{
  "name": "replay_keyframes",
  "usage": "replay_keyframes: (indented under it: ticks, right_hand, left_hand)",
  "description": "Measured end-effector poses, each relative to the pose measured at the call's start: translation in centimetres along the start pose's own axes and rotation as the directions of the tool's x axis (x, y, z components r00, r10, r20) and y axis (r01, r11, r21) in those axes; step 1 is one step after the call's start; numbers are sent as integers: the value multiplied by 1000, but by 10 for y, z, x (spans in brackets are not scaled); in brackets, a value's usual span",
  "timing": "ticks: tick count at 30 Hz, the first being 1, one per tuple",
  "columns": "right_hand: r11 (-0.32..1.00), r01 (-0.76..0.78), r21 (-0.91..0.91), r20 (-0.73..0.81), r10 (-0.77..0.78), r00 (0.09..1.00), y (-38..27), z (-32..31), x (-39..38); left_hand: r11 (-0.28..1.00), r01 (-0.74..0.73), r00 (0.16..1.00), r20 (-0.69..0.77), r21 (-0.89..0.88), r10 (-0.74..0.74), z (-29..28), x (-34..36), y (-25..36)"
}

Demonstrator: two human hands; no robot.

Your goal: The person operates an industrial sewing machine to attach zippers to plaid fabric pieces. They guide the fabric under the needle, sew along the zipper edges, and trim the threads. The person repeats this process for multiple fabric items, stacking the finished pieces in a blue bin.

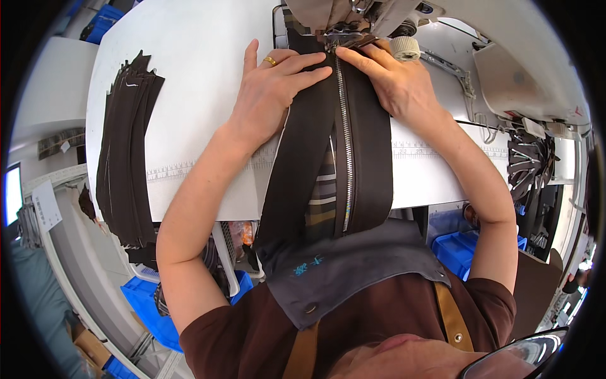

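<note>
A dark brown fabric piece [372,151] with a metal zipper [345,139] down its length runs from my lap up under the sewing machine's presser foot [334,44]. A plaid lining [323,189] shows beside the zipper. My left hand [271,85] lies on the cloth left of the zipper, fingers spread, two fingertips close to the foot. Right of the zipper, my right hand [394,79] rests with its index finger stretched to the presser foot. Its other fingers are partly hidden behind the machine head.
A stack of dark fabric strips [126,151] hangs over the left side of the white table [196,76]. Dark cut pieces [530,164] lie at the far right. Blue bins [457,249] stand below the table. The machine body [530,82] fills the upper right.
</note>
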State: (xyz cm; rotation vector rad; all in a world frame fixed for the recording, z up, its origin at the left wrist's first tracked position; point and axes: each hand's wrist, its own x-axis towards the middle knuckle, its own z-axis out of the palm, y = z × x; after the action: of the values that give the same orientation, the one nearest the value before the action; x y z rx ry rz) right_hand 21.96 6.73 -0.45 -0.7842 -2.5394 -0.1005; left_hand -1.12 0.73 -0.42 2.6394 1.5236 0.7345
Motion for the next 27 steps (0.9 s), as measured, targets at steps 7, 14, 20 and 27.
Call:
replay_keyframes:
  ticks: [7,14,20,27]
  right_hand:
    - [998,-32,54,29,31,999,-2,-3,0]
    - [693,-270,669,300,80,950,-17,-51,-51]
    - [977,77,200,372,-148,916,-76,-70,-105]
    - [960,81,268,296,-162,941,-80,-73,-99]
  left_hand:
    - [1000,-11,999,-45,-16,11,4,2,-7]
    - [979,205,976,-72,2,-204,1,-26,11]
    - [999,12,959,282,36,-22,-15,-101,81]
    - [995,-66,985,154,-81,78,-16,-106,87]
